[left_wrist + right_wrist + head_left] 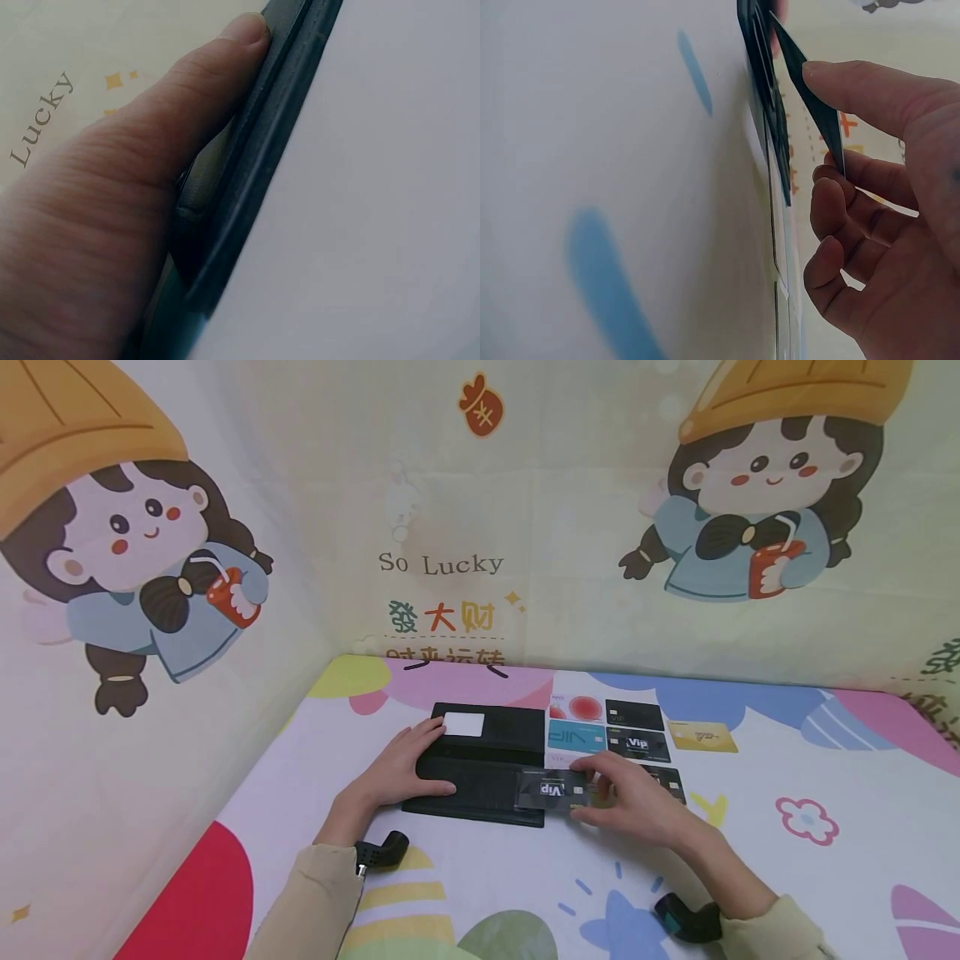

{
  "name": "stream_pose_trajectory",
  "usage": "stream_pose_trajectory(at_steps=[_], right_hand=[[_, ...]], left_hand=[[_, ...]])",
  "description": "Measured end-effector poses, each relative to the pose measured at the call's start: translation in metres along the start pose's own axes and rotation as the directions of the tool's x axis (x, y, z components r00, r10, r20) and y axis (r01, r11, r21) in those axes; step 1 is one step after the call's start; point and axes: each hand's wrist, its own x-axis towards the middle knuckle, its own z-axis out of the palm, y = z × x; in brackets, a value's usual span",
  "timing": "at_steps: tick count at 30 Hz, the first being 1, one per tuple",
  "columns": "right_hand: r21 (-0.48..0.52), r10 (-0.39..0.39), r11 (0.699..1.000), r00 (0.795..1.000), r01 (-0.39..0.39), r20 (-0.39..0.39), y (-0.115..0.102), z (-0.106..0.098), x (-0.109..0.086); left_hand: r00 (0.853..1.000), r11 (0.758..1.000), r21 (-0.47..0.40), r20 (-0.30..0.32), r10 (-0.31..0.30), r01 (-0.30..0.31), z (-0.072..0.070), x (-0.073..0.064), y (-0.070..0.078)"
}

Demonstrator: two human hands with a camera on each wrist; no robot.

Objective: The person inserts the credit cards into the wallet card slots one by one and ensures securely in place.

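A black wallet [480, 785] lies unfolded on the table, with a white rectangle [463, 724] on its upper panel. My left hand [405, 766] rests on the wallet's left side, fingers on the upper panel and thumb across the lower one. In the left wrist view, the thumb [202, 82] presses along the wallet's edge [259, 165]. My right hand [633, 793] pinches a black Vip card [553, 790] by its right end. The card's left part overlaps the lower panel's right side. In the right wrist view this card [821, 116] is bent between thumb and fingers.
Right of the wallet lie several cards in rows: a white one with red circles [585, 707], a teal one [576, 737], black ones [637, 744] and a gold one [702, 737]. Another black card [669, 781] is partly behind my right hand. A printed cloth wall [570, 568] stands behind the table.
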Motion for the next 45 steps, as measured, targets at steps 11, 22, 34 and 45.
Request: stream_pose_trajectory(at_steps=[11, 22, 34, 45], right_hand=[[-0.015, 0.006, 1.000, 1.000, -0.006, 0.005, -0.006, 0.003, 0.006], [-0.045, 0.021, 0.999, 1.000, -0.021, -0.008, -0.013, 0.008, 0.013], [-0.050, 0.016, 0.999, 1.000, -0.016, 0.013, -0.020, 0.009, 0.014], [-0.024, 0.008, 1.000, 0.999, -0.007, 0.046, -0.017, 0.014, 0.018]], left_hand=[[1.000, 1.000, -0.006, 0.001, 0.005, -0.005, -0.001, -0.001, 0.000], [1.000, 1.000, 0.004, 0.003, 0.017, -0.017, -0.001, 0.000, -0.001], [1.000, 1.000, 0.003, 0.004, 0.013, -0.013, -0.001, 0.000, -0.001], [1.000, 1.000, 0.013, 0.002, 0.011, -0.011, -0.001, -0.001, 0.000]])
